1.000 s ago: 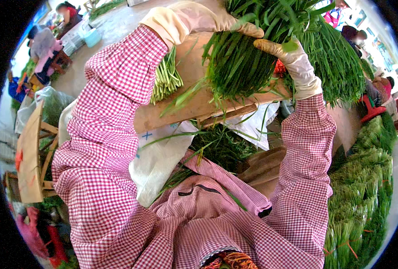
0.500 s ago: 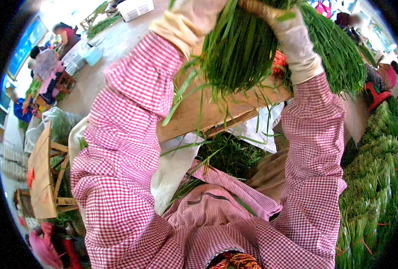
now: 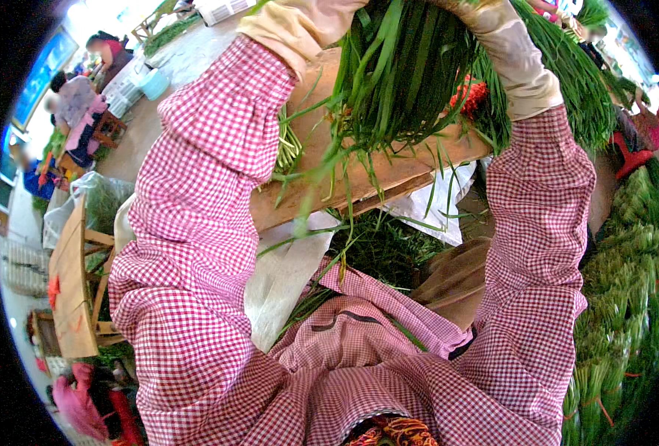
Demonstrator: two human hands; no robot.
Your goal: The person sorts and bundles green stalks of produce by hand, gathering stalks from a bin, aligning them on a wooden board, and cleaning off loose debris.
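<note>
At the top edge, a thick bunch of garlic chives point(image 3: 411, 74) hangs between my two gloved hands, its long green leaf tips drooping over a wooden board point(image 3: 307, 201). My left hand point(image 3: 300, 30), in a cream glove, is at the bunch's left side; my right hand point(image 3: 504, 48), gloved alike, reaches over its top from the right. Both appear closed on the bunch, though the frame edge cuts off most of the fingers. Loose leaves dangle below. Orange-red bands point(image 3: 472, 98) lie on the board behind the bunch. Cut chive stems point(image 3: 289, 145) show beside my left sleeve.
More chives point(image 3: 567, 82) are heaped beyond my right hand. Tied bundles point(image 3: 619, 297) line the right side. Leaf scraps point(image 3: 381, 245) and white sacking point(image 3: 437, 204) lie under the board's near edge. A wooden stand point(image 3: 73, 282) is at left; several people work farther off.
The bunch has shifted slightly right and turned, its leaves swinging. My right hand has moved right, and my left a little left. Chive stems beside my left sleeve have come into sight.
</note>
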